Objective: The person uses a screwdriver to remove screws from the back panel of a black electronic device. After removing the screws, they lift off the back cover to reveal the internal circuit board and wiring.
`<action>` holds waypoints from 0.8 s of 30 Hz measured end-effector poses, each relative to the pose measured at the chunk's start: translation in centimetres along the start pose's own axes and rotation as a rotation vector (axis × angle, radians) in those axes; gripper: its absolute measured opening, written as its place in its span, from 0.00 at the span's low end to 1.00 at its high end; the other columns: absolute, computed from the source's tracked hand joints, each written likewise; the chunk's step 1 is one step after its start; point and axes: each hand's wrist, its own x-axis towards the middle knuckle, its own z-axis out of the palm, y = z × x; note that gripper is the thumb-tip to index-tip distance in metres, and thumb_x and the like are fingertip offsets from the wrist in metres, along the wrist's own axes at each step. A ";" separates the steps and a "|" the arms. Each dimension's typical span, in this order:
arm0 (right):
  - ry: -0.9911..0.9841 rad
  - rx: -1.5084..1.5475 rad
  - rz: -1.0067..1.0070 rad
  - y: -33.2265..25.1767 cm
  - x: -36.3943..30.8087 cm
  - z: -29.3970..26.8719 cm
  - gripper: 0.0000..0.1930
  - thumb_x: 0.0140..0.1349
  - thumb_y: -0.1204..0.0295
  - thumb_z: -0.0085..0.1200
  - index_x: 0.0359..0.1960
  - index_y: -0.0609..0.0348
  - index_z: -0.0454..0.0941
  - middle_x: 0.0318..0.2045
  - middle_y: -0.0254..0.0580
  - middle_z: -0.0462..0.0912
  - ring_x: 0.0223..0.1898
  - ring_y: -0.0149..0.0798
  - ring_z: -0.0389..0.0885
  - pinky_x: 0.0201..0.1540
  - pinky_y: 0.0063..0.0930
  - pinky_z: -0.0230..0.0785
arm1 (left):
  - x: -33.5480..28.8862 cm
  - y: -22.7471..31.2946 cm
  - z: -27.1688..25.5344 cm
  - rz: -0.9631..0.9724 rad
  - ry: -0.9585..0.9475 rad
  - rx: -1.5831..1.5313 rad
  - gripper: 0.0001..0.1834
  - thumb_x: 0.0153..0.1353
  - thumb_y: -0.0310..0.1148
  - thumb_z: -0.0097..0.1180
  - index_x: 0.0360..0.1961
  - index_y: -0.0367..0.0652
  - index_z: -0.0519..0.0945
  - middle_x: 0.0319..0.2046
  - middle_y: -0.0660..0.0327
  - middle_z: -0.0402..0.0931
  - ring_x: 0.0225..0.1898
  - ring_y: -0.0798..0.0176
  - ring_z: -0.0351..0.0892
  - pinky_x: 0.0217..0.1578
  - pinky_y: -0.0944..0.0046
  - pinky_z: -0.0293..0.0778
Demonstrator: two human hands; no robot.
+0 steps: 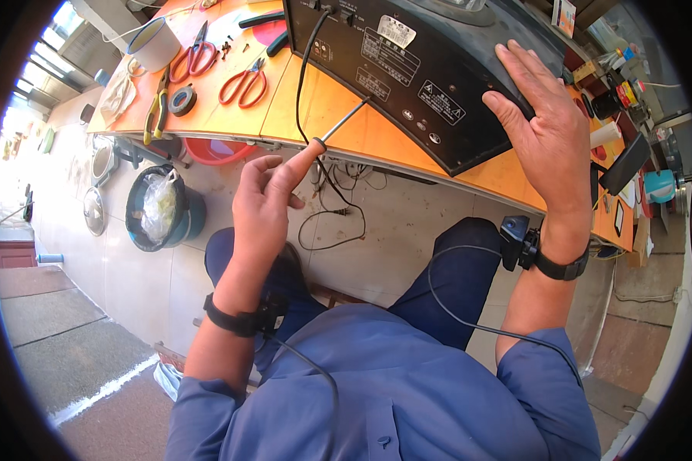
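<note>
A black boxy electrical appliance (pixel 407 92) stands on the orange table, its labelled back panel turned toward me. My left hand (pixel 267 192) grips a screwdriver (pixel 346 121) by its handle. The thin metal shaft slants up to the right, and its tip meets the lower part of the panel; whether a screw sits there is too small to tell. My right hand (pixel 542 127) rests open on the appliance's right upper edge, fingers stretched and thumb apart. A black power cord (pixel 301 84) runs from the panel past my left hand and hangs below the table.
On the table (pixel 284 107) lie red-handled scissors (pixel 200 61), smaller red-handled snips (pixel 244 86), yellow-handled pliers (pixel 158 107), black tape (pixel 182 100) and small screws (pixel 225 49). A bucket (pixel 184 219) with a plastic bag and a red basin (pixel 217 150) sit below. Cluttered shelves (pixel 619 77) stand right.
</note>
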 end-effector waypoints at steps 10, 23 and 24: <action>-0.002 0.011 0.008 0.0 0.0 0.0 0.26 0.64 0.58 0.66 0.64 0.48 0.80 0.64 0.46 0.79 0.68 0.47 0.75 0.67 0.36 0.68 | -0.4 1.2 0.5 -0.018 0.045 0.065 0.20 0.76 0.40 0.52 0.57 0.34 0.69 0.38 0.58 0.80 0.26 0.74 0.77 0.22 0.75 0.70; -0.007 -0.013 0.022 -0.3 0.1 0.0 0.26 0.65 0.59 0.66 0.64 0.48 0.80 0.65 0.45 0.79 0.68 0.48 0.75 0.66 0.36 0.68 | 0.1 1.0 -0.4 -0.052 -0.042 -0.034 0.23 0.73 0.38 0.58 0.60 0.34 0.68 0.44 0.58 0.78 0.31 0.73 0.78 0.26 0.75 0.72; -0.012 -0.009 0.027 -0.3 0.1 0.0 0.26 0.65 0.60 0.65 0.64 0.48 0.79 0.65 0.46 0.79 0.68 0.48 0.75 0.66 0.36 0.68 | 0.4 1.2 -0.8 -0.162 -0.083 -0.116 0.23 0.72 0.36 0.59 0.59 0.33 0.68 0.44 0.57 0.79 0.34 0.72 0.79 0.32 0.72 0.75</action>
